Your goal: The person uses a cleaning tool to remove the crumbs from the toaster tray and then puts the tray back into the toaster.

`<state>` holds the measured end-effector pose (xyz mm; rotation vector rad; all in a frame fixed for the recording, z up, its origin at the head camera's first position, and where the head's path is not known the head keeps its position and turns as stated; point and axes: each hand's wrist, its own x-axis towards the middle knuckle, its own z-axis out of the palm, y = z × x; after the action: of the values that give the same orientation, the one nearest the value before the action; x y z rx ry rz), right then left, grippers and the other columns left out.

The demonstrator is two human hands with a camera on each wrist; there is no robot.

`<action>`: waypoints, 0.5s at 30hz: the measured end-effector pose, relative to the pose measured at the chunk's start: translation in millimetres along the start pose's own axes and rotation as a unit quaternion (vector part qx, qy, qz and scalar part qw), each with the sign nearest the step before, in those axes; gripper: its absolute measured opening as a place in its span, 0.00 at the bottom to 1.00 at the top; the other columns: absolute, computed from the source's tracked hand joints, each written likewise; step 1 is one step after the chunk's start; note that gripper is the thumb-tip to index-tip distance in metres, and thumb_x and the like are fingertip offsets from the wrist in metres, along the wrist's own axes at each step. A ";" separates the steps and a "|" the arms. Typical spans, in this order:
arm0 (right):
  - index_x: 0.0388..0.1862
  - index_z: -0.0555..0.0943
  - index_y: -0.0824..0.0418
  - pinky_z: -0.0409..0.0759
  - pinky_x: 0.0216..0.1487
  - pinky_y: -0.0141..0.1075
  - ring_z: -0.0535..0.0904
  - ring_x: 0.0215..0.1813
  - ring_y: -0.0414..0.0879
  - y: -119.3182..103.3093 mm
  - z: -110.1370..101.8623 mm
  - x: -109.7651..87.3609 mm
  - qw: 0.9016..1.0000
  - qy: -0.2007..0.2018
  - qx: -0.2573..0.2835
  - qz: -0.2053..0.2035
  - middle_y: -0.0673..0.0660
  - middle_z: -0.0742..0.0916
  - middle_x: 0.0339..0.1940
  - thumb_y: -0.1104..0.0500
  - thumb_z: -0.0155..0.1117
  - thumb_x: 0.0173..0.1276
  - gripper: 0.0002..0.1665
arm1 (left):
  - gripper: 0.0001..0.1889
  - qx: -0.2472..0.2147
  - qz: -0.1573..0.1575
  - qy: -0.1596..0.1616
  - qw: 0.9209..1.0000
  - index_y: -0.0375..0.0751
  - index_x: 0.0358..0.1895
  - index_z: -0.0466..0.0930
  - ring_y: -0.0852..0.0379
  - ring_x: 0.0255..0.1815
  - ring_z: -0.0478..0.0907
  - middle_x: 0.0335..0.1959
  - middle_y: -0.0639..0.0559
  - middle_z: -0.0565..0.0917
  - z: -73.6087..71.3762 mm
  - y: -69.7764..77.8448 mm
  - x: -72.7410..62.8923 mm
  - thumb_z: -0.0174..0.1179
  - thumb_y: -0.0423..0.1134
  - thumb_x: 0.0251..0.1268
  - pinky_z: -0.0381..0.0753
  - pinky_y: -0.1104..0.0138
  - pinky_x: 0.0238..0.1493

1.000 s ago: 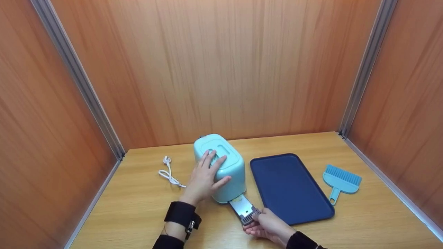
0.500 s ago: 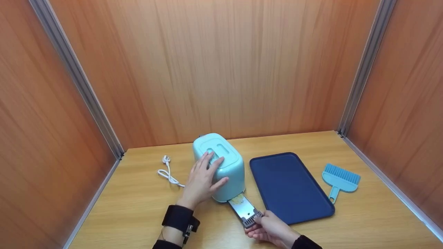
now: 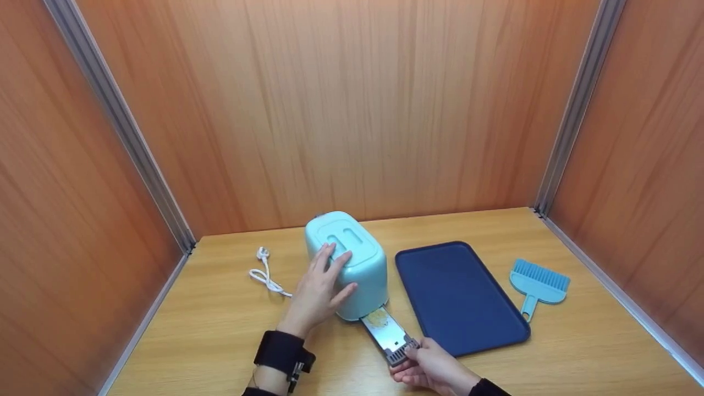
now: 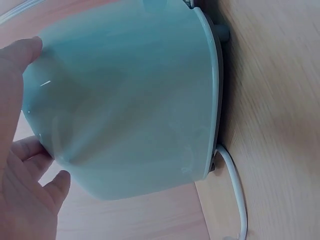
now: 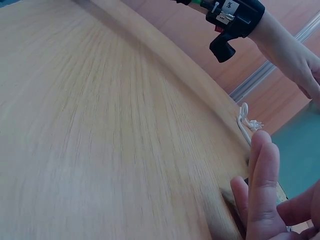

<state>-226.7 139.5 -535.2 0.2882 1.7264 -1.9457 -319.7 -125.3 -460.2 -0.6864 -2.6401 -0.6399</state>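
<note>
Silver metal tray [image 3: 387, 333], grey slotted end [image 3: 397, 355], juts from base of light-blue rounded toaster [image 3: 366, 278] on wood-grain table [image 3: 198, 330]. Right grip [image 3: 432, 363] pinches tray end; left grip [image 3: 313, 300], fingers apart, rests against toaster. Best slid level, slowly: yellowish bits [image 3: 378, 318] could spill.

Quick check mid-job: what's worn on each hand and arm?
Neither hand wears a glove. Left hand: wide black wrist strap bearing black hardware and a small white label, with a dark sleeve further up. Right hand: a dark cuff; no wrist strap shows there.
</note>
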 end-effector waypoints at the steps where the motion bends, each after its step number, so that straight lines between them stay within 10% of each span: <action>1: 0.64 0.55 0.72 0.88 0.36 0.28 0.92 0.33 0.44 0.7 -0.3 -0.7 1.000 -0.001 0.001 0.000 0.66 0.92 0.41 0.64 0.40 0.89 0.15 | 0.35 -0.003 -0.001 -0.001 1.000 0.59 0.83 0.66 0.33 0.87 0.57 0.87 0.39 0.58 0.3 -0.4 0.1 0.64 0.59 0.77 0.71 0.34 0.76; 15: 0.63 0.57 0.73 0.87 0.36 0.26 0.91 0.32 0.43 8.0 -4.9 -11.2 1.000 -0.013 0.014 0.007 0.65 0.91 0.39 0.66 0.39 0.89 0.13 | 0.35 -0.002 0.002 0.010 1.000 0.58 0.82 0.67 0.34 0.87 0.58 0.87 0.39 0.58 3.3 -0.2 -1.9 0.64 0.58 0.77 0.73 0.36 0.76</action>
<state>-214.1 146.4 -537.5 0.2830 1.6781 -1.9553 -318.8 -124.5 -463.9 -0.6815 -2.6191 -0.6476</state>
